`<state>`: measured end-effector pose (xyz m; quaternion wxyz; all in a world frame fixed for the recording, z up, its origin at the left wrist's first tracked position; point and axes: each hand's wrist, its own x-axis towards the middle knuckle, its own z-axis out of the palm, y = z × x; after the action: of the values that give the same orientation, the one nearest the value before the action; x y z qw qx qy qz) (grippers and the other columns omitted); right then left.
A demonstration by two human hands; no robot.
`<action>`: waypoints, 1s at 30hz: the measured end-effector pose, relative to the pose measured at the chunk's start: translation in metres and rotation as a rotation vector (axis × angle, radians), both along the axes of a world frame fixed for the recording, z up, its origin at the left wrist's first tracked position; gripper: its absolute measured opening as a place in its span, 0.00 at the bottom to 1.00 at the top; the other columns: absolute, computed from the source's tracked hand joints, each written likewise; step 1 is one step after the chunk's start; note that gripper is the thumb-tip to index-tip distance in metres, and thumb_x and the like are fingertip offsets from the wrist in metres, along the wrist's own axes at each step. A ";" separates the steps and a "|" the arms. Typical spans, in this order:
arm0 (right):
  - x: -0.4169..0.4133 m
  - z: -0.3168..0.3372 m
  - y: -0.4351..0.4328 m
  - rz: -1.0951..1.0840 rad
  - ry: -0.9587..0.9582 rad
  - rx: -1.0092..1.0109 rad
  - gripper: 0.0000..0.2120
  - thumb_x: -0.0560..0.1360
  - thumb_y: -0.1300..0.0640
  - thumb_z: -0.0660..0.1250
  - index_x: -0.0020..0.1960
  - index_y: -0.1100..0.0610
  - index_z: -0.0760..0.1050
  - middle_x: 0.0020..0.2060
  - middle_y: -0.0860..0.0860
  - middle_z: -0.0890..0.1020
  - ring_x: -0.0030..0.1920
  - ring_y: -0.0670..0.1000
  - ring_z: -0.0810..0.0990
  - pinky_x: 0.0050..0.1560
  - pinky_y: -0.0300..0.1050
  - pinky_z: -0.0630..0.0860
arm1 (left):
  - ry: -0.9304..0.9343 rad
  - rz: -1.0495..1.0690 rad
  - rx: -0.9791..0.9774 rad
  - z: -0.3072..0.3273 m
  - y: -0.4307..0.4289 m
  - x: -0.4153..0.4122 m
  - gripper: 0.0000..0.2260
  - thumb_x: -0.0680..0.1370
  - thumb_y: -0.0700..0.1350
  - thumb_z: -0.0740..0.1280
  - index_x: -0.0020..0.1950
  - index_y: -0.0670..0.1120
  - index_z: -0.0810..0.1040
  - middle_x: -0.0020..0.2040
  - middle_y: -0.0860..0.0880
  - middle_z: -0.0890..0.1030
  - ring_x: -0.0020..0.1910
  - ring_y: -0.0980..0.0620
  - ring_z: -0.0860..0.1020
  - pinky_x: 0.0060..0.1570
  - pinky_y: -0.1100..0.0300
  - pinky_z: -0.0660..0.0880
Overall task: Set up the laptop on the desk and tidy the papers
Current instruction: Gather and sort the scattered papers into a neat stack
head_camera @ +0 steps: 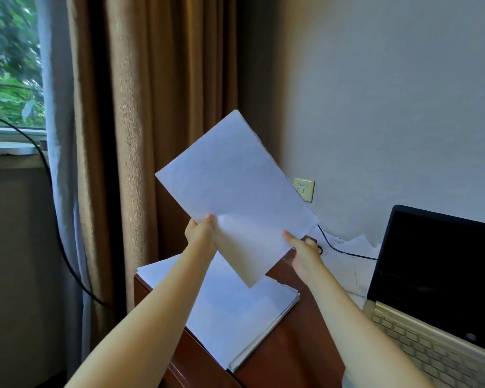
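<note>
I hold a sheaf of white papers (233, 186) up in the air above the desk, tilted with one corner pointing up. My left hand (200, 231) pinches its lower left edge. My right hand (303, 253) grips its lower right edge, thumb on the front. Below them a stack of white papers (235, 317) lies on the left end of the dark wooden desk (286, 345). A gold laptop (437, 298) stands open at the right, its screen black. More loose sheets (350, 256) lie behind it by the wall.
A black cable (339, 249) runs from the wall area to the laptop's back. A wall socket plate (303, 189) sits above the desk. Brown curtains (157, 121) hang left of the desk, beside a window (11, 65). Another black cable (56, 219) hangs along the curtain.
</note>
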<state>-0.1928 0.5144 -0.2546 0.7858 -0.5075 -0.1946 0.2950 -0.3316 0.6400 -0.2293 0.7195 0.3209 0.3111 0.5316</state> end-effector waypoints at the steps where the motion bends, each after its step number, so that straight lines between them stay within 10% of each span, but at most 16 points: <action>1: -0.004 -0.001 0.002 0.024 -0.017 -0.026 0.09 0.76 0.67 0.64 0.55 0.59 0.73 0.48 0.54 0.80 0.43 0.51 0.79 0.35 0.43 0.78 | -0.007 0.006 -0.019 -0.002 -0.001 0.000 0.06 0.78 0.35 0.62 0.51 0.42 0.76 0.37 0.51 0.74 0.36 0.54 0.73 0.39 0.63 0.72; 9: -0.021 -0.009 0.002 0.013 -0.064 -0.298 0.15 0.75 0.70 0.64 0.61 0.69 0.72 0.53 0.60 0.79 0.50 0.57 0.77 0.54 0.54 0.76 | 0.325 0.189 0.041 -0.021 0.002 -0.026 0.17 0.77 0.35 0.58 0.66 0.40 0.69 0.61 0.42 0.76 0.57 0.42 0.75 0.53 0.53 0.72; 16: -0.045 -0.037 -0.016 0.062 -0.020 -0.446 0.05 0.73 0.71 0.64 0.42 0.62 0.73 0.37 0.55 0.76 0.35 0.52 0.75 0.30 0.40 0.71 | 0.639 0.201 -0.068 -0.040 -0.014 -0.044 0.18 0.79 0.35 0.56 0.70 0.37 0.62 0.67 0.39 0.70 0.65 0.40 0.70 0.62 0.51 0.67; 24: -0.059 -0.061 -0.024 -0.003 -0.098 -0.539 0.15 0.68 0.70 0.69 0.54 0.67 0.75 0.56 0.59 0.77 0.54 0.59 0.78 0.29 0.43 0.76 | 0.802 0.156 0.055 -0.065 -0.018 -0.055 0.18 0.78 0.33 0.57 0.67 0.35 0.61 0.64 0.37 0.72 0.63 0.37 0.72 0.58 0.50 0.70; 30: -0.065 -0.058 -0.028 -0.024 -0.430 -0.860 0.19 0.66 0.59 0.71 0.55 0.64 0.73 0.53 0.56 0.78 0.28 0.48 0.80 0.28 0.39 0.76 | 1.081 0.164 0.137 -0.078 -0.017 -0.052 0.24 0.77 0.34 0.61 0.71 0.36 0.57 0.69 0.36 0.63 0.67 0.38 0.67 0.64 0.51 0.66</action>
<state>-0.2574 0.4865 -0.3126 0.4498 -0.8383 -0.2072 0.2281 -0.3838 0.6226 -0.3071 0.3911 0.5690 0.6249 0.3644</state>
